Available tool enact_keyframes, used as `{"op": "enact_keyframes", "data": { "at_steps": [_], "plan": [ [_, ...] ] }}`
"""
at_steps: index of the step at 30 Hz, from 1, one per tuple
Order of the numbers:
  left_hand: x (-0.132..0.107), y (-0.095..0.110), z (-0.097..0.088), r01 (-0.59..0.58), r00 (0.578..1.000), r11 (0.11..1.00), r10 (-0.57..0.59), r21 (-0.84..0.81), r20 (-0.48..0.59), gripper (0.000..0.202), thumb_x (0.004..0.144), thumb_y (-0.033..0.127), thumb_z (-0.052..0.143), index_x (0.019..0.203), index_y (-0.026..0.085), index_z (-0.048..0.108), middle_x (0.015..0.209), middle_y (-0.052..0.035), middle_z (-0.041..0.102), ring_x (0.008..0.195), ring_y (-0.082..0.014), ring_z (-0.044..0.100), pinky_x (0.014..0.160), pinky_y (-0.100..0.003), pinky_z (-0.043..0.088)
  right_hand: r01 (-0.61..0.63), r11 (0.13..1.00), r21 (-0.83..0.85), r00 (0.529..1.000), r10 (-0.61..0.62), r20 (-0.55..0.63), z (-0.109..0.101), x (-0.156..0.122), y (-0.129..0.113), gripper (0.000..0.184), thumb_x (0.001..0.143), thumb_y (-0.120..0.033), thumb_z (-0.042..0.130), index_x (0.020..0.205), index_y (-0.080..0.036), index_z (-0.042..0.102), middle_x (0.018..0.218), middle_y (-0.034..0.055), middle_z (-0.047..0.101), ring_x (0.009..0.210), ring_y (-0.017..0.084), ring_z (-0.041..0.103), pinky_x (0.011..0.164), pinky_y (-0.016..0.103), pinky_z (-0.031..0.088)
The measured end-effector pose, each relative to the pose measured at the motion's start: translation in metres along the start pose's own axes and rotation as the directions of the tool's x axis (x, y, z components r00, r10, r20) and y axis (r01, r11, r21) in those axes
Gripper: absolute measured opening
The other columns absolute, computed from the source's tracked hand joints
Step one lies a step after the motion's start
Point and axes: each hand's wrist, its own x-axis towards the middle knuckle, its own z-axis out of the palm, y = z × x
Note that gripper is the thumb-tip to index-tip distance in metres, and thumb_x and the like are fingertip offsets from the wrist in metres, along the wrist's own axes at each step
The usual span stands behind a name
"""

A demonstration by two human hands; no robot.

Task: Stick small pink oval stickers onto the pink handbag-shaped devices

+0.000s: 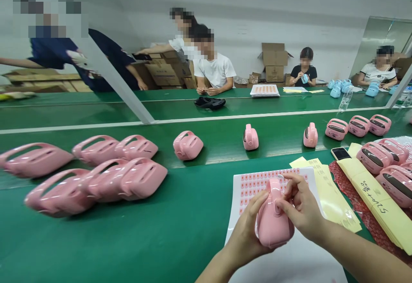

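Note:
My left hand [247, 231] cups a glossy pink plastic casing [275, 220] from below, holding it over a white sheet of small red-and-white stickers [257, 184]. My right hand [301, 201] rests at the casing's upper end, its thumb and fingers pinched together near the handle loop. Anything small between those fingertips is too hard to make out. Similar pink casings [122, 180] lie on the green belt to the left, and more [386, 162] are stacked on the right. Yellow paper sheets [334, 201] lie beside my right hand.
A phone [340, 153] and red mesh wrap [360, 205] lie at the right. A row of pink casings stands along a raised green belt [206, 143]. Across it, several co-workers sit or stand among cardboard boxes [274, 62], with blue casings [336, 89] farther right.

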Motion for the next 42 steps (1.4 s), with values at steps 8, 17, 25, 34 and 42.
{"op": "enact_keyframes", "data": {
  "at_steps": [8, 17, 25, 34, 42],
  "plan": [
    [-0.002, 0.000, 0.005, -0.066, 0.998, 0.989, 0.069, 0.133, -0.012, 0.101, 0.040, 0.018, 0.084, 0.131, 0.034, 0.043, 0.121, -0.0134, 0.059, 0.104, -0.0369, 0.057, 0.083, -0.051, 0.048, 0.039, 0.999, -0.036, 0.995, -0.042, -0.085, 0.005, -0.006, 0.003, 0.036, 0.081, -0.018, 0.052, 0.114, -0.029, 0.040, 0.072, -0.0039, 0.048, 0.058, 0.012, 0.057, 0.055, 0.026, 0.052],
    [-0.002, 0.000, 0.010, -0.034, 0.999, 0.994, 0.037, 0.100, -0.033, 0.086, 0.039, 0.018, 0.083, 0.119, 0.039, 0.056, 0.118, -0.0118, 0.057, 0.101, -0.0365, 0.058, 0.075, -0.047, 0.052, 0.619, 0.605, -0.501, 0.769, -0.597, 0.229, -0.016, -0.012, 0.016, 0.057, 0.083, -0.006, 0.045, 0.132, -0.030, 0.029, 0.099, 0.0090, 0.065, 0.086, 0.024, 0.065, 0.070, 0.042, 0.057],
    [-0.001, 0.012, 0.008, -0.133, 0.991, 0.987, 0.133, 0.090, 0.004, 0.088, 0.039, 0.017, 0.083, 0.119, 0.040, 0.056, 0.119, -0.0118, 0.052, 0.099, -0.0356, 0.058, 0.070, -0.042, 0.052, 0.221, 0.870, -0.441, 0.975, -0.188, 0.118, -0.031, 0.007, 0.029, 0.049, 0.087, -0.019, 0.044, 0.134, -0.025, 0.031, 0.130, 0.0125, 0.050, 0.118, 0.023, 0.052, 0.095, 0.046, 0.046],
    [0.037, 0.022, -0.007, 0.047, 0.980, 0.964, -0.095, -0.260, -0.174, 0.087, 0.035, 0.023, 0.085, 0.117, 0.035, 0.057, 0.110, -0.0041, 0.059, 0.096, -0.0323, 0.058, 0.080, -0.048, 0.049, -0.295, 0.939, -0.174, 0.854, 0.341, 0.392, -0.021, 0.085, 0.035, 0.047, 0.081, -0.033, 0.058, 0.125, -0.022, 0.045, 0.063, -0.0059, 0.057, 0.045, 0.007, 0.044, 0.039, 0.017, 0.034],
    [0.056, 0.018, -0.019, -0.178, 0.968, 0.980, 0.157, -0.090, -0.197, 0.082, 0.037, 0.029, 0.088, 0.114, 0.034, 0.059, 0.112, -0.0023, 0.060, 0.103, -0.0290, 0.057, 0.091, -0.047, 0.044, -0.294, 0.941, -0.168, 0.911, 0.329, 0.249, -0.017, 0.091, 0.036, 0.054, 0.080, -0.031, 0.058, 0.130, -0.023, 0.040, 0.066, -0.0051, 0.057, 0.049, 0.008, 0.046, 0.044, 0.018, 0.036]
  ]
}}
